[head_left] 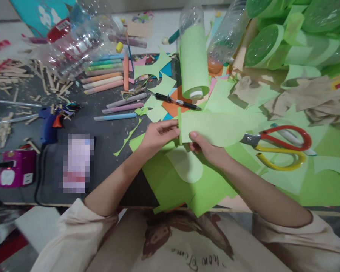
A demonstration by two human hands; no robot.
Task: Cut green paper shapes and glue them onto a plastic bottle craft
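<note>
My left hand (158,136) pinches a narrow darker-green paper strip (180,121), which stands upright along the straight edge of a pale green paper piece (218,126). My right hand (205,146) grips that pale piece, thumb on top and fingers underneath; its far end is rounded. Whether strip and piece are joined I cannot tell. Below my hands another rounded pale green cutout (185,166) lies on bright green sheets (164,189). Scissors (280,145) with one red and one yellow handle rest to the right, blades partly hidden by the pale piece. A black pen (178,102) lies just beyond.
A plastic bottle wrapped in green paper (194,60) lies behind the pen. Green bottles (294,41) crowd the back right beside crumpled brown paper (297,94). At left are markers (103,81), a blue glue gun (48,124), a phone (78,162), a magenta box (17,168) and wooden bits.
</note>
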